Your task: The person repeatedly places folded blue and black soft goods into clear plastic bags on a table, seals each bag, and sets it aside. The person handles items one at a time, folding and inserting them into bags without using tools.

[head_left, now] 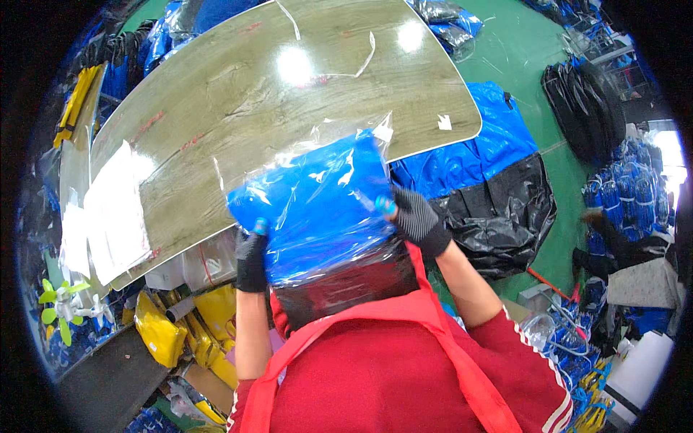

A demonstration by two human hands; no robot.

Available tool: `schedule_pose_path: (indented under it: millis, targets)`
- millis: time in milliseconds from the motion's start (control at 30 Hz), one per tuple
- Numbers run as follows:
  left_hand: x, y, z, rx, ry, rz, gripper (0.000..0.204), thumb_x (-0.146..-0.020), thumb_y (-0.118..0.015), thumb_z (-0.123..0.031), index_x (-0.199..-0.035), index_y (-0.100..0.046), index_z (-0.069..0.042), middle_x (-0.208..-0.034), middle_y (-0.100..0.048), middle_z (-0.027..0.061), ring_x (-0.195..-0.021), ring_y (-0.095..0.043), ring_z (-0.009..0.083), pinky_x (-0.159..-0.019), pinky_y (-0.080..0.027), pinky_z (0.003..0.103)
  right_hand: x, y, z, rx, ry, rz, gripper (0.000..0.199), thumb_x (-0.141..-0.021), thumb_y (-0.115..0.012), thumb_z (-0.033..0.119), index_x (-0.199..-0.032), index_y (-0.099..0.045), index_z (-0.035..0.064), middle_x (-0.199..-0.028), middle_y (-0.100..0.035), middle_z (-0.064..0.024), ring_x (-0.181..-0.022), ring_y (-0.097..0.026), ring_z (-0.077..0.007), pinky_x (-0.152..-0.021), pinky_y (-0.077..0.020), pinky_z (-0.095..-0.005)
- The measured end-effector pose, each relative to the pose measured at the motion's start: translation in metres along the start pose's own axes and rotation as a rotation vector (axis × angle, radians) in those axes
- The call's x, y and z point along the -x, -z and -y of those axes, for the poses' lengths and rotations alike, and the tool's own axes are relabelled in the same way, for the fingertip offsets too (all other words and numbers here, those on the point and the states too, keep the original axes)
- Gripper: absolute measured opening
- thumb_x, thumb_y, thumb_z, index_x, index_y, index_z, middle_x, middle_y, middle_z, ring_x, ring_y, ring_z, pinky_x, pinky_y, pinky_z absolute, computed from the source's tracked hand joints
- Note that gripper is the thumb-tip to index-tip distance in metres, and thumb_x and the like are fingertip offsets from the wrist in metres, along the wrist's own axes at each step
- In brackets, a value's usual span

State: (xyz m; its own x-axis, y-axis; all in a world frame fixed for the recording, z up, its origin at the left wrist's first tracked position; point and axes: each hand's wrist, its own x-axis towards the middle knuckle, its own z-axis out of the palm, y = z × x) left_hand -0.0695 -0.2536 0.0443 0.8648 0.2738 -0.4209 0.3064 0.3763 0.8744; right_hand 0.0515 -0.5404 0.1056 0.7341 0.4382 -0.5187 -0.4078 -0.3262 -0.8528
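Between my two gloved hands is a folded blue and black sheet-like item in a clear plastic bag (325,202). It tilts over the near edge of the wood-patterned table (289,101), its black part toward my body. My left hand (251,252), in a dark glove with blue at the thumb, grips the bag's left side. On the right side my right hand (415,220), in a striped dark glove, is closed on the bag's edge, slightly blurred. Loose clear film sticks up at the far end. What exactly the folded item is, I cannot tell.
White sheets (119,209) lie at the table's left end. Right of the table, a large blue and black bag (498,195) rests on the green floor. Yellow packets (162,332) sit below left, near a small green fan (61,310). Bundled blue goods (628,195) stand far right.
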Motion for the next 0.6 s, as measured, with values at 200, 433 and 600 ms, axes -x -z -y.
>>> schedule_pose_path:
  millis: [200,433,600]
  targets:
    - [0.058,0.004,0.053,0.044,0.328,-0.082,0.076,-0.075,-0.077,-0.034,-0.134,-0.041,-0.003,-0.124,-0.056,0.0101,-0.109,-0.055,0.0224,-0.094,-0.045,0.037,0.008,0.007,-0.049,-0.026,0.139,0.108,0.075,-0.081,-0.072,0.038,-0.138,-0.038,0.0036,-0.129,-0.053,-0.0117,-0.116,-0.051,-0.0211,-0.099,-0.0411,-0.0367]
    - [0.095,0.014,0.079,-0.037,0.19,0.144,0.069,-0.074,-0.078,-0.022,-0.132,-0.043,-0.006,-0.105,-0.062,0.004,-0.084,-0.059,0.0147,-0.07,-0.05,0.029,0.092,0.002,-0.142,-0.259,-0.053,0.086,0.08,-0.076,-0.076,0.038,-0.137,-0.038,0.0014,-0.132,-0.051,-0.0101,-0.122,-0.047,-0.0201,-0.103,-0.0372,-0.0346]
    - [0.063,0.003,0.062,-0.04,0.123,0.104,0.033,-0.077,-0.073,-0.018,-0.102,-0.056,-0.006,-0.08,-0.063,0.0018,-0.069,-0.058,0.0124,-0.061,-0.048,0.028,0.065,0.0,-0.097,0.172,0.067,-0.253,0.056,-0.078,-0.075,0.034,-0.119,-0.055,0.0021,-0.113,-0.062,-0.011,-0.105,-0.057,-0.0197,-0.091,-0.0445,-0.0352]
